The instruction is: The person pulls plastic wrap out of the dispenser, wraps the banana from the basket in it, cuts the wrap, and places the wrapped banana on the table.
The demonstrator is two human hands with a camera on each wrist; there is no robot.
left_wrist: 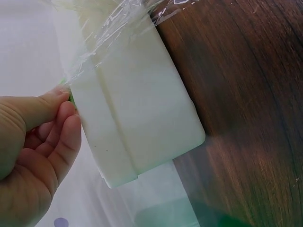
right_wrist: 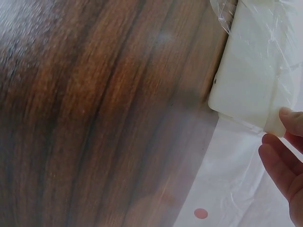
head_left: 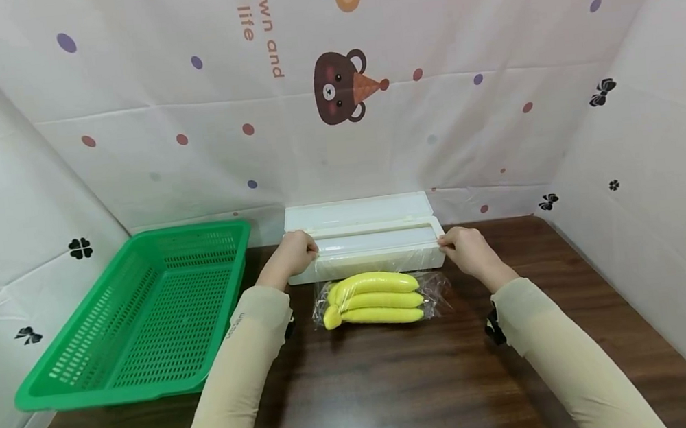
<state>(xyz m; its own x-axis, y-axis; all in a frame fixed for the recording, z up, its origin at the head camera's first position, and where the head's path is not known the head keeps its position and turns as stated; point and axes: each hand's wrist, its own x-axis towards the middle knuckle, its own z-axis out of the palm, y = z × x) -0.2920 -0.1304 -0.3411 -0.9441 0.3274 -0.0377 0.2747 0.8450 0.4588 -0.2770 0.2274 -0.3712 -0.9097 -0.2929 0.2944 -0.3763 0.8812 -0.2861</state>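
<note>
A long white cling film box (head_left: 378, 260) lies at the back of the table with its lid (head_left: 358, 210) raised. Clear cling film (left_wrist: 113, 35) hangs over its front side. At the box's left part, the left hand (head_left: 295, 253) pinches the film's edge between thumb and fingers; a green sliver shows by the fingertips. The right hand (head_left: 467, 247) grips the box's front right corner, thumb on top and fingers below. Just in front of the box lie several yellow bananas (head_left: 382, 300), wrapped in clear film that spreads out past both ends.
A green plastic basket (head_left: 238, 252) with slotted sides stands on the left of the dark wooden table (head_left: 384, 382). White printed sheets (head_left: 466, 140) hang behind and on both sides, close behind the box. A dark band sits on each wrist.
</note>
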